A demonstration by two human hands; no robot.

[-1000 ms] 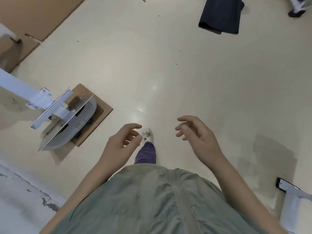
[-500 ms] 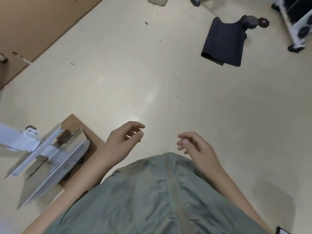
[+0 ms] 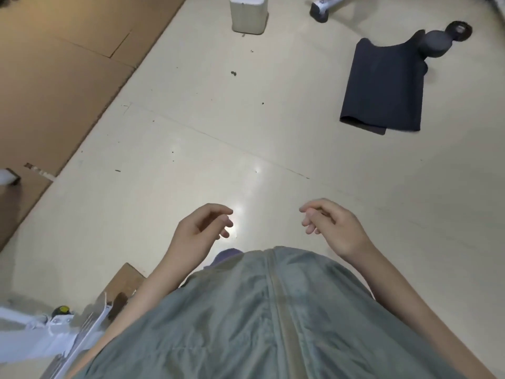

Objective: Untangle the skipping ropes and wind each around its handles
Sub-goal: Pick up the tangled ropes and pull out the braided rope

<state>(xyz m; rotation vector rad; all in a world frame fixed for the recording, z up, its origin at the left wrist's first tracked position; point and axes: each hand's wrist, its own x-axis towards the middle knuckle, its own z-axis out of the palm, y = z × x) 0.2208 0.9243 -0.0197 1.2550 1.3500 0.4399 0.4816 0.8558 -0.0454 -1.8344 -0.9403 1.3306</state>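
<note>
No skipping rope or handle shows anywhere in the head view, so their look, state and position cannot be told here.

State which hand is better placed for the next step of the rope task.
Neither, by this view. The bare left hand and right hand hang empty, fingers loosely curled, level with each other above the pale glossy floor. No skipping rope shows, so nothing favours either side.
</note>
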